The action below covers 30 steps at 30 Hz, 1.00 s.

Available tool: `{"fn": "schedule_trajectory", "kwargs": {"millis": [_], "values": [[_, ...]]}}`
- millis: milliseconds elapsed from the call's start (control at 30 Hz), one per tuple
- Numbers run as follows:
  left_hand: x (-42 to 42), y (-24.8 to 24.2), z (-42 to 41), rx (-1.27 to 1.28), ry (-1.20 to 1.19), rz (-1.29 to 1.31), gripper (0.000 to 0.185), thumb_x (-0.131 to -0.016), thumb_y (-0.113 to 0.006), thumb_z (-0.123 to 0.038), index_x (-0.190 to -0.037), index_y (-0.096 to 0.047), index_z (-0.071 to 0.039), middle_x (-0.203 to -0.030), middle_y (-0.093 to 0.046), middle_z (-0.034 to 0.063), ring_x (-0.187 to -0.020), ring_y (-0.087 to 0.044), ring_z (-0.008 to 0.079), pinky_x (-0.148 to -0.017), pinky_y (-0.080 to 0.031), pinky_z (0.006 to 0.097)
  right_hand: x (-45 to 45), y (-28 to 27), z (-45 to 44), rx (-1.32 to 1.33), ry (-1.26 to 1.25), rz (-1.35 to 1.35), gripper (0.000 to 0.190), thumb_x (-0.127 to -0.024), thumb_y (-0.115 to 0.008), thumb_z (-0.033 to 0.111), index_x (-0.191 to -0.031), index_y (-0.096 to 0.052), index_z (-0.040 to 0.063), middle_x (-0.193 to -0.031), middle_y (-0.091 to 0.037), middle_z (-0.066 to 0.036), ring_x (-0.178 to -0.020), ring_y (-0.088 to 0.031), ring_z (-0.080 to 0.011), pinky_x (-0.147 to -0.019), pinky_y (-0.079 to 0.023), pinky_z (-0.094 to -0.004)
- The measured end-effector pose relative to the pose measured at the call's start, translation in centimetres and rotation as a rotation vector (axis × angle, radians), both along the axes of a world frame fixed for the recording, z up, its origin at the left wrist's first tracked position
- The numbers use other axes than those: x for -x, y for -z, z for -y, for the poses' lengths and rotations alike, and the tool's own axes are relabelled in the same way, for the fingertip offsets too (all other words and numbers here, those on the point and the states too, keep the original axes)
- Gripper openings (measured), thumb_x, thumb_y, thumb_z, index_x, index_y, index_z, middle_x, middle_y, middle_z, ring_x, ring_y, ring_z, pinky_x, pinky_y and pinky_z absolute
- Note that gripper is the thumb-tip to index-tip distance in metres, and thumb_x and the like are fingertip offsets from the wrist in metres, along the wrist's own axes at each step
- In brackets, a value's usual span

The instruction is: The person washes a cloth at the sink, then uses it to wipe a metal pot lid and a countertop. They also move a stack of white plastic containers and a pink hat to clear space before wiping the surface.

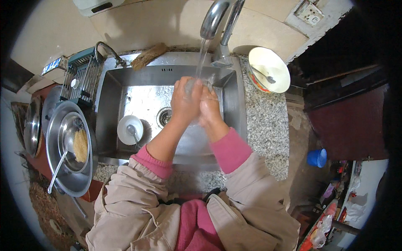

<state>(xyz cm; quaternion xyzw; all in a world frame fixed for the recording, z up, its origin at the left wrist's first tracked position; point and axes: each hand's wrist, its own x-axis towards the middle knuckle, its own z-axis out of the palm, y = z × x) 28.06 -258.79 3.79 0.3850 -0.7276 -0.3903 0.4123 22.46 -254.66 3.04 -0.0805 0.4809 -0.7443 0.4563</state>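
Water runs from a chrome faucet (211, 26) onto both hands, which are together over a stainless steel sink (108, 94). My left hand (187, 100) and my right hand (209, 102) meet under the stream. Something pale or clear shows between the fingers at the top; whether it is an object or only splashing water cannot be told. Left of the drain (164, 116), a small white bowl (122, 135) with a metal spoon (132, 130) in it sits on the sink floor.
A cream enamel bowl (276, 62) holding a spoon stands on the granite counter (267, 125) at right. At left are a dish rack (78, 78) and a large metal basin (70, 185) with a smaller bowl, scrubber and ladle. A loofah-like scrubber (149, 56) lies on the sink's back ledge.
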Motion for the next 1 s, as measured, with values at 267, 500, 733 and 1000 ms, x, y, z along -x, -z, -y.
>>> {"fn": "schedule_trajectory", "kwargs": {"millis": [267,500,733,1000], "values": [[-0.8,0.5,3.0,-1.004,0.23,-0.098,0.025,-0.075,-0.052,-0.024,-0.089,-0.057,-0.004,-0.083,-0.056,0.008,-0.075,-0.052,0.018,-0.067,-0.043,0.0305,0.5,0.7,-0.7,-0.14,-0.055,-0.628,0.025,-0.079,-0.05,0.017,-0.094,-0.052,-0.002,-0.083,-0.055,-0.012,-0.073,-0.053,-0.0192,-0.064,-0.043,-0.0323],[-1.4,-0.6,1.1,-0.018,0.194,-0.135,0.029,-0.072,-0.054,-0.013,-0.1,-0.055,-0.007,-0.1,-0.05,0.0095,-0.093,-0.048,0.0223,-0.082,-0.038,0.0317,1.7,-0.3,-2.5,0.053,-0.142,0.123,0.044,-0.083,-0.047,0.04,-0.113,-0.044,0.008,-0.102,-0.052,-0.006,-0.092,-0.052,-0.019,-0.081,-0.043,-0.0326],[-2.1,-0.9,-2.3,0.483,0.253,0.097,0.03,-0.068,-0.063,-0.023,-0.096,-0.056,-0.013,-0.107,-0.043,0.0141,-0.106,-0.036,0.0357,-0.088,-0.03,0.0447,1.0,-1.1,-1.8,-0.006,-0.062,0.383,0.041,-0.085,-0.041,0.045,-0.099,-0.049,0.007,-0.092,-0.053,-0.006,-0.086,-0.053,-0.0177,-0.075,-0.043,-0.032],[0.1,-0.4,-0.6,-0.138,0.098,-0.118,0.02,-0.084,-0.045,-0.02,-0.082,-0.052,-0.002,-0.075,-0.052,0.0092,-0.069,-0.049,0.0179,-0.064,-0.039,0.0285,-0.4,-1.5,-0.2,-0.061,0.16,-0.152,0.024,-0.083,-0.045,0.02,-0.074,-0.052,-0.001,-0.069,-0.052,-0.004,-0.064,-0.048,-0.0119,-0.058,-0.039,-0.0279]]}}
